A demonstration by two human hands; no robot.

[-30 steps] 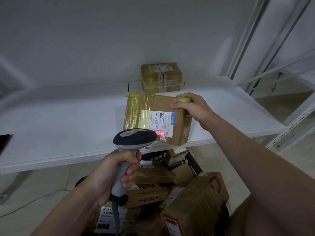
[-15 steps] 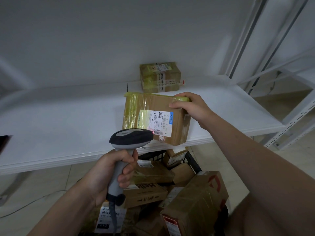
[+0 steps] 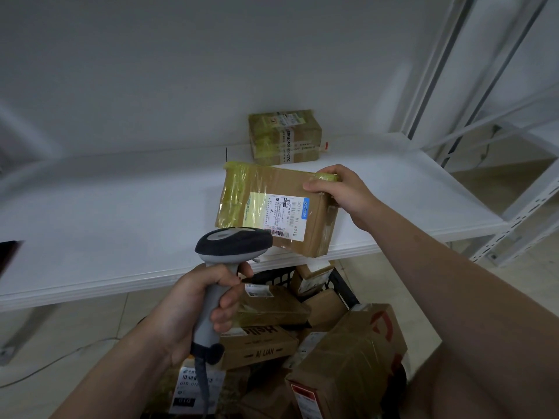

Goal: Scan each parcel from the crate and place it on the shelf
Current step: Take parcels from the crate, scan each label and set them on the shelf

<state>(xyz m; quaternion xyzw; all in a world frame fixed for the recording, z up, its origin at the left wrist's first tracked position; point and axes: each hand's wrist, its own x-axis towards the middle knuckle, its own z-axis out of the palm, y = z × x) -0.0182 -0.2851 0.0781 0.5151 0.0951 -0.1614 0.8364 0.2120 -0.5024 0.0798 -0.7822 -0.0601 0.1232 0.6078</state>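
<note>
Scanner (image 3: 233, 246) sits gripped in the left hand (image 3: 193, 306), head aimed at the parcel (image 3: 272, 207); that stiff, taped box, probably light, stands tilted at the shelf (image 3: 106, 207) front edge; the right hand (image 3: 341, 192) clasps its top right corner, a sound hold.

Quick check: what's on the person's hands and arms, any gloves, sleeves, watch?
Nothing worn shows. The left hand and right hand are bare, no gloves or rings; both forearms are bare to the frame edge, no sleeve, watch or band.
</note>
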